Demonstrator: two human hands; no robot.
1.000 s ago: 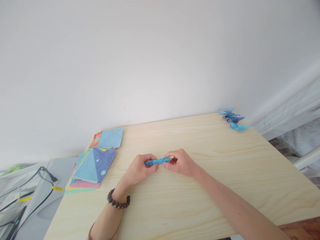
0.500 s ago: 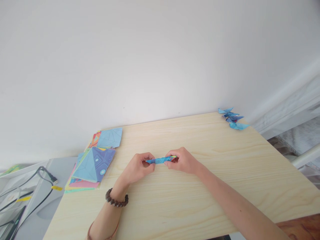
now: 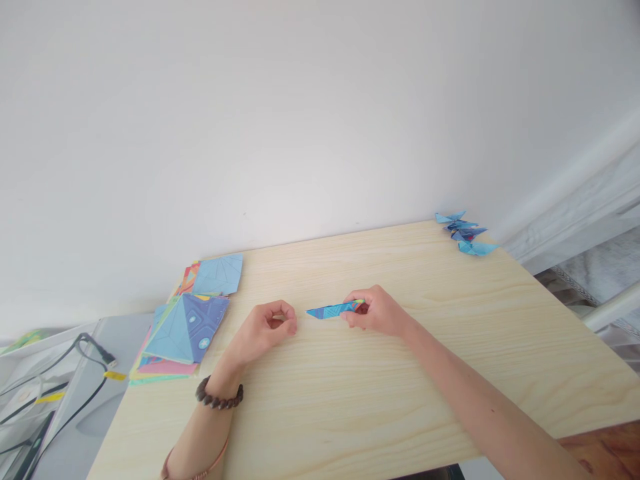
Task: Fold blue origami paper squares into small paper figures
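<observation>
A narrow strip of folded origami paper [image 3: 326,312], patterned in blue with a little orange and yellow at its right end, is above the middle of the table. My right hand [image 3: 379,311] pinches that right end between thumb and fingers. The strip's pointed left end sticks out free. Just left of the tip is my left hand [image 3: 264,331], its fingers curled and thumb close to the forefinger, with nothing visible in the grip. A beaded bracelet [image 3: 219,396] circles my left wrist.
Stacked coloured paper sheets [image 3: 173,333] lie at the table's left, with a light-blue creased sheet [image 3: 219,275] behind. Several folded blue paper figures [image 3: 465,235] stand in a row at the back right. A grey surface with cables [image 3: 95,347] adjoins the wooden table [image 3: 350,400] on the left.
My left hand has let go of the folded paper and moved a little left. My right hand has carried the paper slightly right and up, and its left end now shows fully.
</observation>
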